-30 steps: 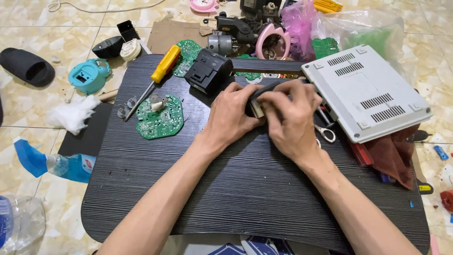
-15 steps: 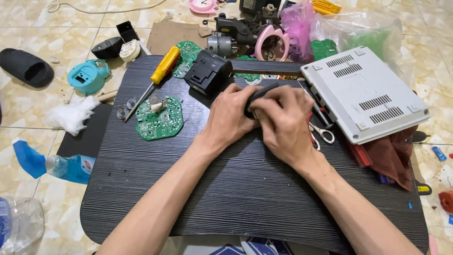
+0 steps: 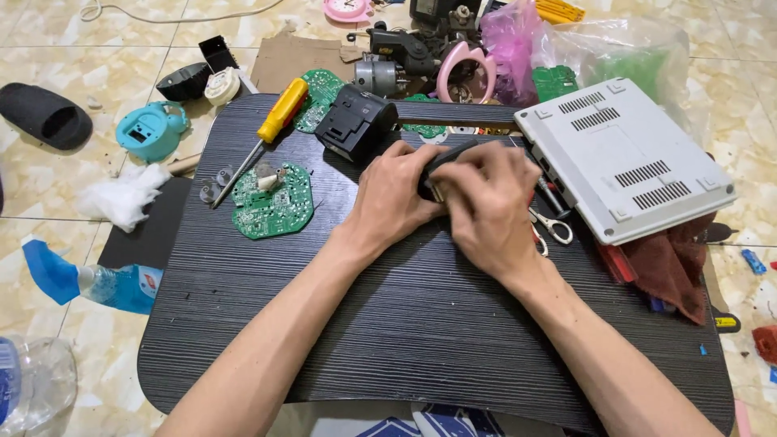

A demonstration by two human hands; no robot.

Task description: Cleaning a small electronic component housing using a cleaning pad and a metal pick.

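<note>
- Head view, surface: a dark ribbed tabletop (image 3: pixel 388 340) sits low over a beige tiled floor (image 3: pixel 48 194) strewn with parts.
- On the top: green circuit board (image 3: pixel 273 202), yellow-handled screwdriver (image 3: pixel 279 113), black plastic housing (image 3: pixel 354 123), grey vented casing (image 3: pixel 623 158), small scissors (image 3: pixel 554 226).
- Left hand (image 3: pixel 396 198): fingers curled closed around a small dark part (image 3: pixel 441 166), near the tabletop's middle.
- Right hand (image 3: pixel 490 206): closed over the same part, touching the left.
</note>
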